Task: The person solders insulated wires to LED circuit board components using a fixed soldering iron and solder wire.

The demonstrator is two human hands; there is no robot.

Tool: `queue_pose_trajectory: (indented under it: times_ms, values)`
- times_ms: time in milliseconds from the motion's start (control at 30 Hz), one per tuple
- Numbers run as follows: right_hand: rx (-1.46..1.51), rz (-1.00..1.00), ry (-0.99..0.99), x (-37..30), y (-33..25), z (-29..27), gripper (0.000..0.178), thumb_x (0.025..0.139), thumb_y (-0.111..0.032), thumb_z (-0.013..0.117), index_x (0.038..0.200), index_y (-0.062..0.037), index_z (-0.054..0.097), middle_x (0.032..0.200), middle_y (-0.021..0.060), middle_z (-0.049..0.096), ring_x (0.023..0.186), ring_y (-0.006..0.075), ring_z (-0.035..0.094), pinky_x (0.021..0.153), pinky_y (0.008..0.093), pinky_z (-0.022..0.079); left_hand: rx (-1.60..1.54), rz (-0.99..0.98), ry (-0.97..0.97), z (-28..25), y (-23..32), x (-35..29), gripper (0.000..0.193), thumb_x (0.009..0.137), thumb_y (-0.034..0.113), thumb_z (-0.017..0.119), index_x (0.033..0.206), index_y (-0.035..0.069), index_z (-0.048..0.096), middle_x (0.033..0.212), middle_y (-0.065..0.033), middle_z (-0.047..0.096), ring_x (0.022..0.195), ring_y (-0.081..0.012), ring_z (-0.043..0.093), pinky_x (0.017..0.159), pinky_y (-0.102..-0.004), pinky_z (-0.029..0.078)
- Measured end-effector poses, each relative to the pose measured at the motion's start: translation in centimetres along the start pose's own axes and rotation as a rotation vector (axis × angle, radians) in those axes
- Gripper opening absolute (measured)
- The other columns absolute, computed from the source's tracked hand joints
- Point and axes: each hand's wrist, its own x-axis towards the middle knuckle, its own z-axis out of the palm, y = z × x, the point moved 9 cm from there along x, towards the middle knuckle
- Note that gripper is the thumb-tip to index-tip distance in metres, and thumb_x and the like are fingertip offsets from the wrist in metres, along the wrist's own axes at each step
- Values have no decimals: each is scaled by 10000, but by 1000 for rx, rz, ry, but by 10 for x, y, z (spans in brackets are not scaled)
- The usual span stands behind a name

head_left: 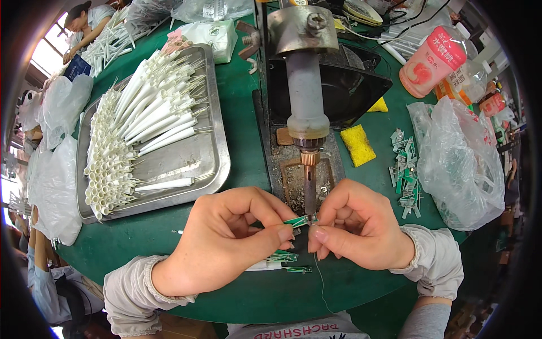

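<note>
- Nearest me, the rounded edge of the green surface (pixel 361 285) curves past my body, with a bare band between it and my two hands.
- Below my left hand (pixel 223 237) lie white tubes ending in green strips (pixel 282 257), just inside that band.
- My left thumb and forefinger pinch a small circuit board (pixel 296 221); it sits between both hands, right beneath the iron's tip.
- My right hand (pixel 361 226) pinches a thin wire (pixel 322 282), whose tail hangs toward the near edge.
- The soldering iron (pixel 307 90) stands point down over the board; I cannot tell whether it touches.
- Beyond my left hand, the metal tray (pixel 195 164) carries a heap of white tubes (pixel 141 124), with bare metal along its right side.
- Beyond my right hand, bare green leads to a pile of small boards (pixel 405 175), beside a clear plastic bag (pixel 460 164).
- A yellow sponge (pixel 358 145) lies right of the iron.
- Farther off stands a pink-labelled bottle (pixel 432 62).
</note>
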Motion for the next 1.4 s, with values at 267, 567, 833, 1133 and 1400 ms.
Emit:
queue_pose_trajectory:
  times_ms: [267,567,833,1133,1400]
  values:
    - [5,-12,-36,1,-2,1,126,920,-26,609,973,-1,498,814,63,649,666,78,628,549,191,486,-58,-57,18,-5,-2,1,81,852,-102,617,832,-29,591,979,-166,640,803,-169,666,741,-276,568]
    - [-209,244,-183,-8,11,7,142,936,-108,590,931,-56,458,644,30,592,546,120,590,491,268,454,12,-97,37,-10,-8,0,81,844,-103,625,819,-34,592,966,-163,646,794,-168,663,739,-273,560]
    - [-1348,-244,16,-12,-47,-25,124,805,-85,617,798,-54,497,637,127,551,587,335,606,526,429,489,137,-75,46,-11,-7,-6,84,838,-112,621,800,-37,608,964,-154,648,812,-155,649,748,-264,530]
    - [-1874,-99,433,-1,-51,-126,126,750,22,607,846,8,526,734,194,588,712,379,622,618,453,507,286,-26,-27,-5,-3,-10,51,828,-67,638,798,-30,619,1003,-120,634,835,-99,617,684,-201,527]
    - [-1738,-223,361,7,-57,-114,125,776,22,605,852,17,507,776,203,571,750,400,589,659,468,473,700,56,-100,-3,14,-13,61,798,-64,672,788,-17,635,941,-113,648,770,-135,634,689,-255,526]
